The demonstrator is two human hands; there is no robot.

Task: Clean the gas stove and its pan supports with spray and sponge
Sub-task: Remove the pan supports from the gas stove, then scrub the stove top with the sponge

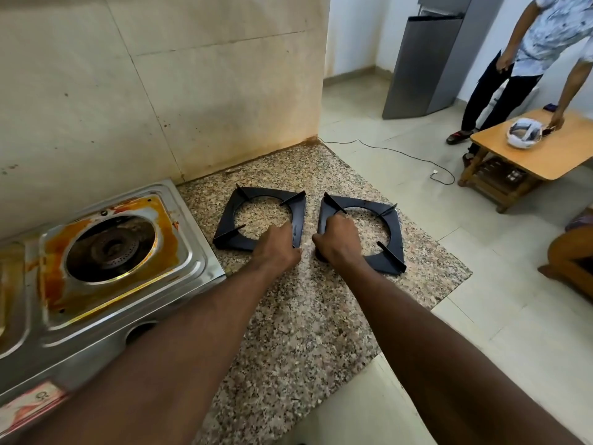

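The stained gas stove [195, 248] is sitting on the granite counter [305, 316]. Just right of the stove, the left hand [279, 248] is gripping the first pan support [298, 216], fingers curled over its near corner. Further right, the right hand [337, 242] is clutching the second pan support [396, 236] by its left edge.

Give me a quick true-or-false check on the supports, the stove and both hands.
The left support and right support are on the granite counter, off the stove. True.
The left hand grips the left support. True.
The right hand holds nothing. False: it grips the right support.
The stove is clean. False: orange stains ring the burner.
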